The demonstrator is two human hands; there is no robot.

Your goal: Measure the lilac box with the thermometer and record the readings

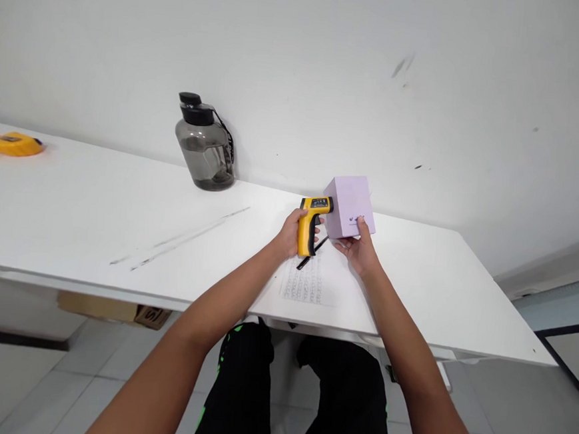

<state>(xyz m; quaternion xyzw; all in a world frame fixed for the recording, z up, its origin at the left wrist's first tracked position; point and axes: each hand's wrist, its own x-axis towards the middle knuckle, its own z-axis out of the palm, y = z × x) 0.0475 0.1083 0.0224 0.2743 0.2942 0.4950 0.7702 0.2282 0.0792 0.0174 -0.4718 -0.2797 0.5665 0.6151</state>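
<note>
My left hand (289,234) is wrapped round the handle of a yellow and black infrared thermometer gun (307,235). The gun's nose points right, at or against the left side of a lilac box (352,198); whether they touch I cannot tell. With my right hand (360,251) I grip the lower front of that box, thumb on its front face and fingers beneath. Below the gun, a black pen (310,255) lies slanted across a sheet of paper (304,288) covered in rows of handwriting.
A grey see-through water bottle (207,154) with a black lid stands against the wall. Far left on the white table (90,208) lies a yellow tape measure (14,144). Dark streaks mark the tabletop. Under the table sits a cardboard box (106,307).
</note>
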